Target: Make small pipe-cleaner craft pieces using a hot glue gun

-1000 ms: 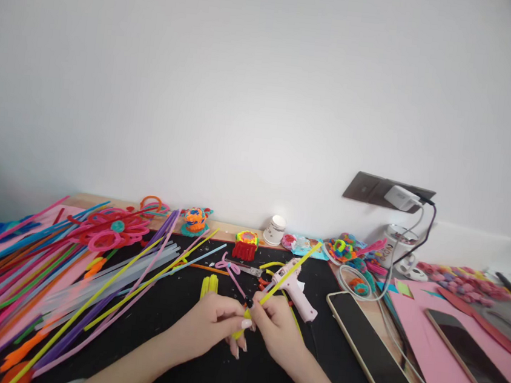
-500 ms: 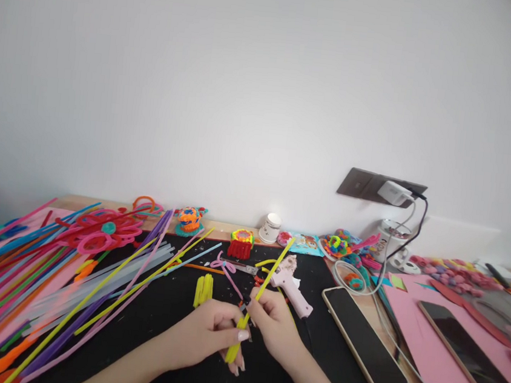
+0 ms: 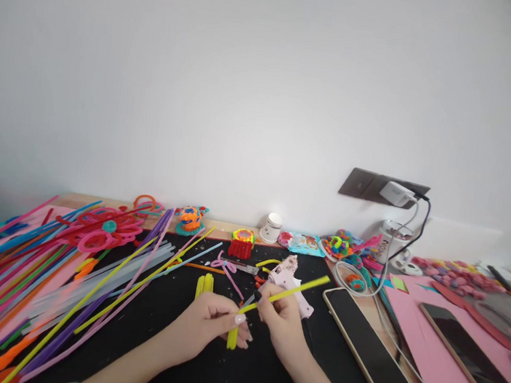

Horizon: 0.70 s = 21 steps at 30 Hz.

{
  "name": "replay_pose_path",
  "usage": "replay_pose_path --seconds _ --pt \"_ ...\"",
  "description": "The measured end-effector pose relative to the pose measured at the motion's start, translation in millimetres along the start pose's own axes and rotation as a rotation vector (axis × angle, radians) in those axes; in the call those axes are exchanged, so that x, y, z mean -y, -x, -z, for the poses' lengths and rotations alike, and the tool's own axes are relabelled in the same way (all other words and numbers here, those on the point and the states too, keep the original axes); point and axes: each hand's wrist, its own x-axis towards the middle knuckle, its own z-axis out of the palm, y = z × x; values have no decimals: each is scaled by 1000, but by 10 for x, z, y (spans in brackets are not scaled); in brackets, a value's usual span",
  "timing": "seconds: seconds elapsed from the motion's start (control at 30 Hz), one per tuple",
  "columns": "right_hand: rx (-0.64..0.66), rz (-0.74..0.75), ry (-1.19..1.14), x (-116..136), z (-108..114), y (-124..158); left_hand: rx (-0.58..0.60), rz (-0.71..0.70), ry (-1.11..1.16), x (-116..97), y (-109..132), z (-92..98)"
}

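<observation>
My left hand [image 3: 218, 322] pinches a folded yellow pipe cleaner [image 3: 232, 338] between thumb and fingers, and its doubled end hangs below the thumb. The long free part slants up to the right. Along that part, my right hand [image 3: 277, 312] grips it between thumb and forefinger, with the tip poking out past the knuckles. Partly behind my left hand lies a folded yellow bundle [image 3: 204, 284] on the black mat [image 3: 166, 343]. Just beyond my hands are a lilac bow-shaped piece [image 3: 226, 265] and a pale pink glue gun [image 3: 303, 297], partly covered by my right hand.
Loose pipe cleaners [image 3: 3, 287] and clear glue sticks [image 3: 108, 286] spread across the left. A white cup [image 3: 270, 228] and small pipe-cleaner crafts [image 3: 191, 218] line the back. On the right lie a phone [image 3: 365, 343], a white cable [image 3: 385, 324] and pink sheets [image 3: 432, 332].
The yellow pipe cleaner's free end has swung from steeply upright down to the right. My right hand has turned and shifted slightly right with it; my left hand stays nearly in place.
</observation>
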Motion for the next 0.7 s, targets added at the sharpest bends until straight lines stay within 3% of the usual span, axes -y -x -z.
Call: replay_pose_path --seconds 0.1,0.3,0.5,0.7 --pt "-30 42 19 10 21 4 -112 -12 88 0 -14 18" --pt "42 79 103 61 -46 45 -237 -58 301 25 -40 28" --pt "105 133 222 85 -160 105 -257 -36 553 42 -37 -13" --pt "81 192 251 22 -172 122 -245 -50 706 66 -34 -49"
